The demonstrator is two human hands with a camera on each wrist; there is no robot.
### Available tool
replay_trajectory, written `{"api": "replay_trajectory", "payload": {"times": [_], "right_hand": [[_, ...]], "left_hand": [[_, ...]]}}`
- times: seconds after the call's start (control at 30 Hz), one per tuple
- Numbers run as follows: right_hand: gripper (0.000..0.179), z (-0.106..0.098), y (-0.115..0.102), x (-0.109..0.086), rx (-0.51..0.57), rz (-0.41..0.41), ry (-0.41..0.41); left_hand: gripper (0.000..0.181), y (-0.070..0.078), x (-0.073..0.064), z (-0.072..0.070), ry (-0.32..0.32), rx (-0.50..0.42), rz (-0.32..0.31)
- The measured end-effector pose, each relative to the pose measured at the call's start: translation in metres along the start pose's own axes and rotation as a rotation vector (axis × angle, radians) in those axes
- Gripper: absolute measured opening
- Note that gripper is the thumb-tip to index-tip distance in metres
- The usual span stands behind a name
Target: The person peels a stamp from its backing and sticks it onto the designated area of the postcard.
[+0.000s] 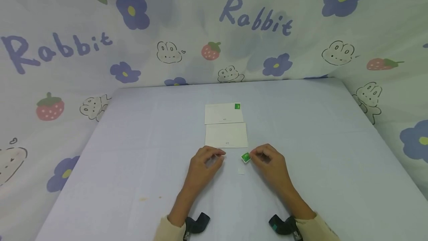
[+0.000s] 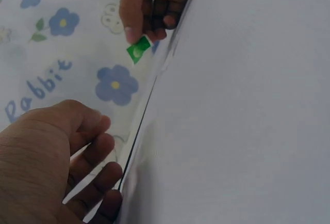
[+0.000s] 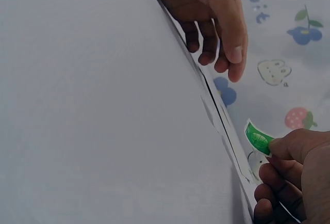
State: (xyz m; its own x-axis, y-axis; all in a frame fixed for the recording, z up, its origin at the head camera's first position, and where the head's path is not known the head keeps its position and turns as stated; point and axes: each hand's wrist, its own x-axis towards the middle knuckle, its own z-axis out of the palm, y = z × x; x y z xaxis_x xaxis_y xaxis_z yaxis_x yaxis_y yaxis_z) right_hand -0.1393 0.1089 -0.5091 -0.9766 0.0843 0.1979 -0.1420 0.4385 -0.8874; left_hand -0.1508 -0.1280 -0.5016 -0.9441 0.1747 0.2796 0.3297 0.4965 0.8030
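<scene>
Between thumb and fingertips, my right hand (image 1: 272,164) pinches a small green stamp (image 1: 245,157) with a white edge. In the right wrist view the stamp (image 3: 259,138) looks slightly curved, its picture side showing. My left hand (image 1: 200,168) is to the left of it, with loosely bent fingers and nothing between them. Just beyond the hands lies a cream envelope (image 1: 226,135), whose upper right corner is bare. Behind it, a second envelope (image 1: 219,113) carries a green stamp (image 1: 237,106) at its upper right corner.
A small pale slip of paper (image 1: 241,171) lies on the white-covered table (image 1: 321,159) between the hands. A printed cloth (image 1: 190,14) with flowers and rabbits hangs behind. A yellowish stain (image 1: 143,199) marks the tabletop at the front left.
</scene>
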Motion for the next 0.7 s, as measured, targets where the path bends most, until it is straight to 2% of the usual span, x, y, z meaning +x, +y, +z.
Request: {"api": "replay_trajectory", "payload": {"times": [0.13,0.33,0.5,0.63,0.7], "right_hand": [[0.006,0.001,0.002,-0.006,-0.005,-0.005,-0.004],[0.007,0.002,0.002,-0.013,0.009,-0.059,-0.003],[0.012,0.003,0.002,-0.014,0.019,-0.085,0.012],[0.012,0.005,0.003,-0.013,0.0,-0.164,0.028],[0.014,0.003,0.004,-0.016,-0.036,-0.224,0.045]], "left_hand": [[0.017,0.001,-0.004,0.002,-0.017,-0.005,0.018],[0.016,0.003,-0.006,0.004,-0.038,-0.017,0.053],[0.014,0.005,-0.006,0.005,-0.028,-0.038,0.086],[0.013,0.009,-0.007,0.007,-0.005,-0.067,0.078],[0.011,0.012,-0.01,0.011,-0.022,-0.107,0.064]]}}
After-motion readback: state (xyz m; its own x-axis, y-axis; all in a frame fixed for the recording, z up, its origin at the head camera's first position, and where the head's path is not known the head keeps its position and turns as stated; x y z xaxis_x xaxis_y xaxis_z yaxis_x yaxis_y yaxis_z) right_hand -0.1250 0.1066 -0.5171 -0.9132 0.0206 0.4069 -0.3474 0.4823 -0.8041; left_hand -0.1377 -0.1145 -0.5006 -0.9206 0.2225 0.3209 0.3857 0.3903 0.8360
